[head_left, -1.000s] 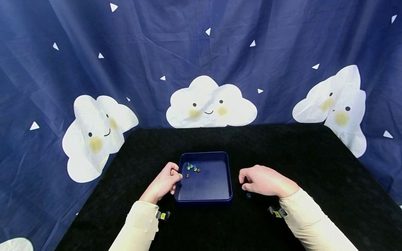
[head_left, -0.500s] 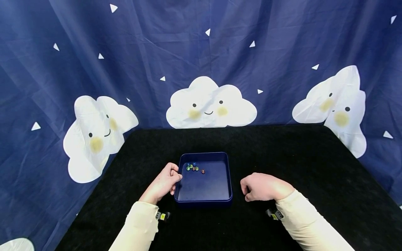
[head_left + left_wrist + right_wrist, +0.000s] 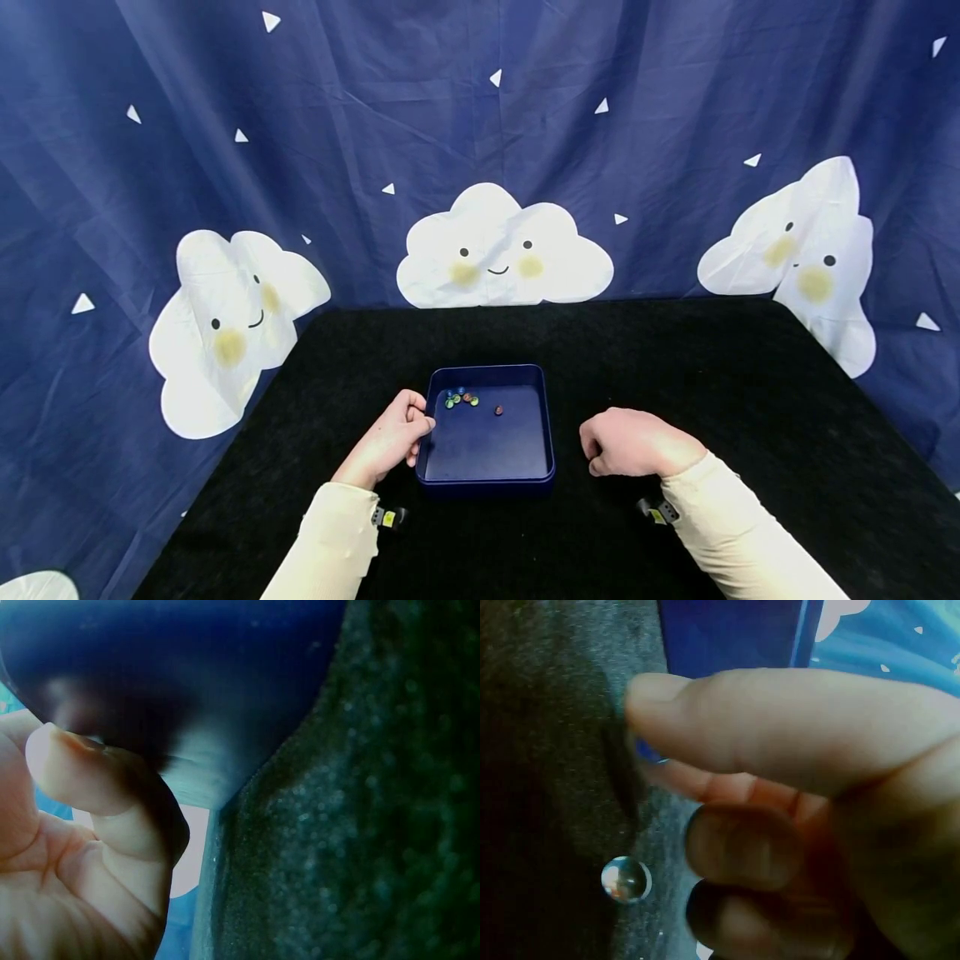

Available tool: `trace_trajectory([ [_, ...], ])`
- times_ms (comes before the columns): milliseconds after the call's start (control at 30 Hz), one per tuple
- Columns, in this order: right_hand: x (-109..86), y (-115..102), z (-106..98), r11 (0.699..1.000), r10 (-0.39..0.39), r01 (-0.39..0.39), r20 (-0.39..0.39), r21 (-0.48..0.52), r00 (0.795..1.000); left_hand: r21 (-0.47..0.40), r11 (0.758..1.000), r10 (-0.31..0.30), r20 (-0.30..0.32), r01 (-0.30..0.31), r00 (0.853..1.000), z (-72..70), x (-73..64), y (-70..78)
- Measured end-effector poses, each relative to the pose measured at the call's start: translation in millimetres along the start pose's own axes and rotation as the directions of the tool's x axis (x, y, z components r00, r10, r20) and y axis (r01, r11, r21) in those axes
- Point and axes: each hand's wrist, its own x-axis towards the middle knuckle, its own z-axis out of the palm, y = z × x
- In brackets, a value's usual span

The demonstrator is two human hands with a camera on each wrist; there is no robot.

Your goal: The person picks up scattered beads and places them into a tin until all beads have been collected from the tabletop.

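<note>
My left hand [image 3: 390, 437] holds the left wall of a dark blue square tray [image 3: 487, 481], its thumb and curled fingers pinching the rim; the left wrist view shows the tray's outer wall [image 3: 247, 690] close up. Inside the tray, several green, blue and brownish marbles [image 3: 457, 399] cluster at the far left. A single reddish-brown marble [image 3: 498, 410] lies apart from them. To the right of the tray, my right hand [image 3: 637, 443] pinches a blue marble [image 3: 651, 752] between thumb and forefinger, mostly hidden by the thumb. A clear glass marble [image 3: 626, 880] sits on the cloth beside the fingers.
Black cloth [image 3: 675, 358] covers the table under the tray. Behind it hangs a blue curtain [image 3: 360, 100] printed with white clouds. Small cameras [image 3: 652, 510] are strapped at both wrists.
My right hand has come nearer, over the blue marble on the cloth, and now pinches a blue marble. A reddish-brown marble has rolled right inside the tray. The left hand stays put.
</note>
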Motion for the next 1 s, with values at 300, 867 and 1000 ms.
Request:
trace_trajectory([
  [300,2.3,1.4,-6.4,0.999,-0.025,0.02,-0.214,-0.025,0.977,0.014,1.0,-0.005,-0.004,0.005,1.0,0.3,0.1,-0.3],
  [867,0.7,-15.7,-16.8,0.998,-0.066,0.067,-0.339,-0.011,0.939,0.01,1.0,-0.009,0.016,0.009,1.0,4.2,-15.3,25.8],
  [1000,0.9,-20.8,-16.9,0.995,-0.092,0.096,-0.354,-0.008,0.931,0.01,1.0,0.001,0.016,-0.001,1.0,4.7,-19.0,30.3],
])
